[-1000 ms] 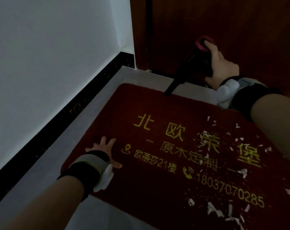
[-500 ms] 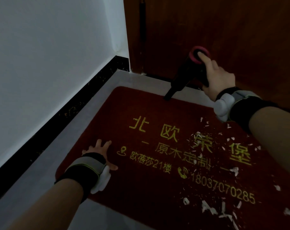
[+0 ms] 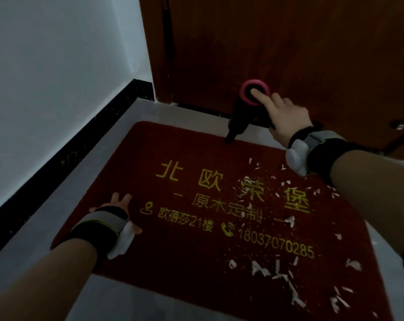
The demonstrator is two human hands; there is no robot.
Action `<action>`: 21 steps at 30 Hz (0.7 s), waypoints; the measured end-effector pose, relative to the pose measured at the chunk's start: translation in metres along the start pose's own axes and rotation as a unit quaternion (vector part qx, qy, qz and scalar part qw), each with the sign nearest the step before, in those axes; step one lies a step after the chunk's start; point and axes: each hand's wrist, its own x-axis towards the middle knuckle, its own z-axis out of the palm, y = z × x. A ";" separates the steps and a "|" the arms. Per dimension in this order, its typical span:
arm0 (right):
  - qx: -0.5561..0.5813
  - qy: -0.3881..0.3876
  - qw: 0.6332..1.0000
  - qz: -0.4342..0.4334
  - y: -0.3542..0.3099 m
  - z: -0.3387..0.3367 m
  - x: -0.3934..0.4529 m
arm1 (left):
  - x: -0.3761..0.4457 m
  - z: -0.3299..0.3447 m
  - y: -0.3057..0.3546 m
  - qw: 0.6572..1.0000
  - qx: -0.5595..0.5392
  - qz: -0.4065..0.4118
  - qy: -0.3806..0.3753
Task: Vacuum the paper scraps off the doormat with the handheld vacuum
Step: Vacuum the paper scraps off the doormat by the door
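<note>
Black handheld vacuum with pink ring at its rear end (image 3: pixel 242 112) stands tilted at the far edge of the mat, nozzle tip down on the mat's far border, close to the dark brown wooden door (image 3: pixel 289 42). My right hand (image 3: pixel 286 119) holds it: index finger stretched onto the middle of the pink ring, other fingers curled around the black handle below. White torn paper scraps (image 3: pixel 265 272) litter the right half of the dark red doormat with yellow printed characters and a phone number (image 3: pixel 173 262): a loose scatter near the right wrist, bigger shreds along the near right edge. None under the nozzle. My left hand (image 3: pixel 120 205) lies flat on the mat's left part, fingers spread and straight, pressing down, gripping nothing. Both wrists wear black-and-grey straps with a white plastic piece. Mat sits on a pale grey tiled floor (image 3: pixel 126 302); white wall (image 3: pixel 57 66) with a black skirting strip (image 3: pixel 80 140) runs along the left.
</note>
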 end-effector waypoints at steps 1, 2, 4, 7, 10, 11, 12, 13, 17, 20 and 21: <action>-0.007 -0.014 1.000 -0.020 -0.003 -0.002 -0.001 | 0.001 -0.001 -0.003 1.000 -0.001 -0.007 -0.002; -0.025 -0.034 0.998 -0.042 -0.002 -0.007 -0.006 | -0.002 -0.001 -0.002 1.000 0.003 -0.008 -0.005; -0.058 -0.072 0.992 -0.086 -0.008 -0.013 -0.010 | -0.002 0.002 -0.003 1.000 -0.001 -0.016 -0.010; -0.115 -0.099 0.982 -0.115 -0.012 -0.017 -0.021 | -0.003 0.006 -0.004 1.000 -0.018 -0.014 -0.018; -0.087 -0.077 0.989 -0.087 -0.010 -0.010 -0.026 | -0.006 0.008 -0.003 1.000 -0.011 -0.021 -0.018; -0.066 -0.068 0.993 -0.068 -0.006 -0.008 -0.026 | -0.009 0.006 -0.002 1.000 0.000 -0.019 -0.012; -0.050 -0.062 0.995 -0.054 -0.002 -0.007 -0.029 | -0.014 0.007 -0.001 1.000 0.010 -0.017 -0.005; -0.038 -0.056 0.997 -0.040 0.004 -0.005 -0.032 | -0.019 0.010 0.000 1.000 0.021 -0.016 0.007; -0.027 -0.066 0.997 -0.003 0.030 -0.001 -0.055 | -0.029 0.023 0.000 0.996 0.083 -0.002 0.041; -0.009 -0.055 0.998 0.032 0.056 -0.002 -0.074 | -0.030 0.025 0.011 0.989 0.128 0.029 0.062; 0.007 -0.045 0.998 0.045 0.060 0.001 -0.076 | -0.033 0.023 0.011 0.989 0.130 0.035 0.065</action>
